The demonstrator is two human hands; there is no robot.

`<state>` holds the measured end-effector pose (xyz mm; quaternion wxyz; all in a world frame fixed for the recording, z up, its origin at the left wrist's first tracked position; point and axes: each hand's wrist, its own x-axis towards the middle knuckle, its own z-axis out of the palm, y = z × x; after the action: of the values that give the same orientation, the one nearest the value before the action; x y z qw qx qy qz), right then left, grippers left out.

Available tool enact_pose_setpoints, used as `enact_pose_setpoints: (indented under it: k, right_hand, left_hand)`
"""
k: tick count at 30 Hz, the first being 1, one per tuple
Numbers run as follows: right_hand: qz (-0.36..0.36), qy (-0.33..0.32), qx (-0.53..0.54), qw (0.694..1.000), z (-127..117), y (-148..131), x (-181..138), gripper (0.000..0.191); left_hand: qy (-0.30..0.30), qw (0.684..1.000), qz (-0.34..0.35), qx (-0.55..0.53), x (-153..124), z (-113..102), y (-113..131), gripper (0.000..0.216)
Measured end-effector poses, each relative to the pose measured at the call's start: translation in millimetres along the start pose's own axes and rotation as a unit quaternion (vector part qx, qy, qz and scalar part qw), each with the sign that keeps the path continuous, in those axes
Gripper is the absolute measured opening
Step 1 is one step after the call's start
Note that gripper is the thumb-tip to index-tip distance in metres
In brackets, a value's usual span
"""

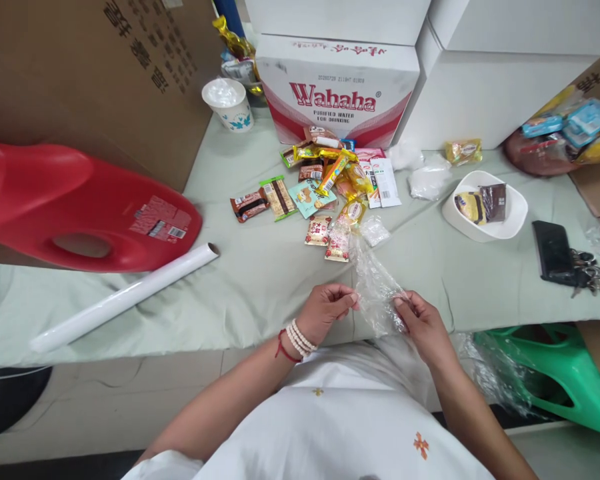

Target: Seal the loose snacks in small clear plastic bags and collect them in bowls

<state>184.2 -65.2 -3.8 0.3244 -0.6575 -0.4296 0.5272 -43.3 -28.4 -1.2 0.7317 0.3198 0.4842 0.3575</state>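
My left hand (325, 310) and my right hand (420, 323) both pinch a clear, crumpled plastic bag (375, 283) at the table's near edge. The left thumb and fingers grip its left edge; the right fingers close on its right side. Beyond the bag lies a pile of wrapped snacks (325, 183): several small packets in brown, green, yellow and pink wrappers. The nearest packets (337, 243) lie just past the bag's far end.
A red plastic jug (80, 200) lies on its side at left, a white roll (125, 297) beside it. A Wahaha carton (340, 87), a paper cup (229, 103), a white bowl (515, 213) with snacks, a phone with keys (555, 253) and a green stool (560, 373) surround the spot.
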Motion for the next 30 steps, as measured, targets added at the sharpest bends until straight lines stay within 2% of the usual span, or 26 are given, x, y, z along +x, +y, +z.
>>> enact_pose_setpoints:
  k: [2, 4, 5, 6, 7, 10, 12, 16, 18, 21, 23, 25, 27, 30]
  right_hand:
    - [-0.090, 0.049, -0.136, 0.985, -10.6, -9.0, -3.1, 0.044]
    - [-0.181, 0.139, -0.241, 0.943, -20.6, -23.5, -7.4, 0.043]
    - [-0.208, 0.173, -0.261, 0.927, -23.8, -31.6, -9.3, 0.040]
    - [-0.216, 0.182, -0.258, 0.924, -25.2, -39.3, -10.6, 0.036]
    - [-0.208, 0.163, -0.237, 0.935, -24.2, -46.0, -10.9, 0.033]
    - [-0.144, 0.025, -0.141, 0.979, -8.5, -56.6, -5.2, 0.033]
    - [-0.110, -0.037, -0.108, 0.987, 7.8, -56.0, 2.5, 0.036]
    - [-0.085, -0.077, -0.081, 0.990, 30.7, -48.2, 15.4, 0.032]
    - [-0.085, -0.084, -0.065, 0.991, 33.0, -45.2, 17.7, 0.030]
    - [-0.081, -0.099, -0.059, 0.990, 29.9, -41.1, 16.4, 0.029]
    - [-0.073, -0.115, -0.060, 0.989, 27.5, -36.7, 14.0, 0.028]
    - [-0.065, -0.127, -0.062, 0.988, 26.9, -30.8, 11.9, 0.026]
    - [-0.067, -0.132, -0.069, 0.987, 28.8, -24.4, 10.8, 0.023]
    - [-0.097, -0.133, -0.097, 0.982, 35.2, -18.0, 10.0, 0.019]
  left_hand:
    - [0.002, 0.999, 0.007, 0.043, -2.0, -0.8, -0.7, 0.037]
    - [0.012, 0.995, 0.030, 0.094, -3.6, -0.9, -2.5, 0.033]
    - [0.017, 0.991, 0.047, 0.122, -4.3, -0.6, -3.9, 0.031]
    - [0.024, 0.986, 0.068, 0.152, -4.8, -0.1, -5.5, 0.029]
    - [0.030, 0.979, 0.090, 0.183, -5.4, 0.7, -7.2, 0.027]
    - [0.036, 0.948, 0.158, 0.272, -8.2, 4.6, -10.6, 0.023]
    - [0.027, 0.923, 0.204, 0.327, -11.1, 7.8, -10.8, 0.022]
    - [-0.003, 0.882, 0.245, 0.403, -17.2, 12.0, -9.9, 0.023]
    - [-0.025, 0.881, 0.240, 0.407, -19.2, 11.7, -10.5, 0.023]
    - [-0.037, 0.899, 0.206, 0.384, -18.4, 8.8, -11.1, 0.030]
    - [0.017, 0.917, 0.180, 0.356, -13.9, 6.9, -9.1, 0.039]
    - [0.104, 0.926, 0.165, 0.324, -5.7, 7.5, -4.2, 0.037]
    - [0.169, 0.918, 0.162, 0.320, 4.9, 12.1, 2.7, 0.034]
    - [0.191, 0.884, 0.180, 0.388, 21.6, 24.7, 12.5, 0.048]
